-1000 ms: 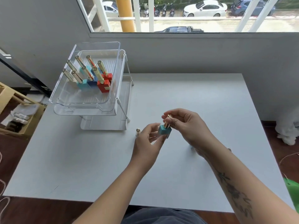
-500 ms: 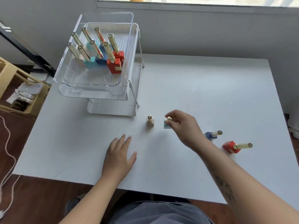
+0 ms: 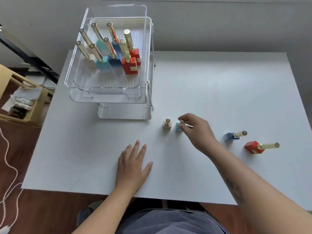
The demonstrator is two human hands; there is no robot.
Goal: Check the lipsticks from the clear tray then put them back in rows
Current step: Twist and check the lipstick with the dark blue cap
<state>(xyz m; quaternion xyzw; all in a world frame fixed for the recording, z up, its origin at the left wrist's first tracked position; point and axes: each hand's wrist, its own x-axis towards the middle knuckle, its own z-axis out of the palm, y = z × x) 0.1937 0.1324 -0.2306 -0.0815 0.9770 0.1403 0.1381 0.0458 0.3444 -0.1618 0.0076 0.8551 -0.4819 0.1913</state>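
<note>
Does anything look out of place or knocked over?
Four stand on the table outside the clear tray: beige lipstick, teal lipstick pinched by the right hand, blue lipstick, red lipstick. None looks toppled.

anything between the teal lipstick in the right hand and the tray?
Only the beige lipstick, upright just left of the teal lipstick that the right hand pinches, on the line to the tray. The tray's raised front wall also has to be cleared.
</note>
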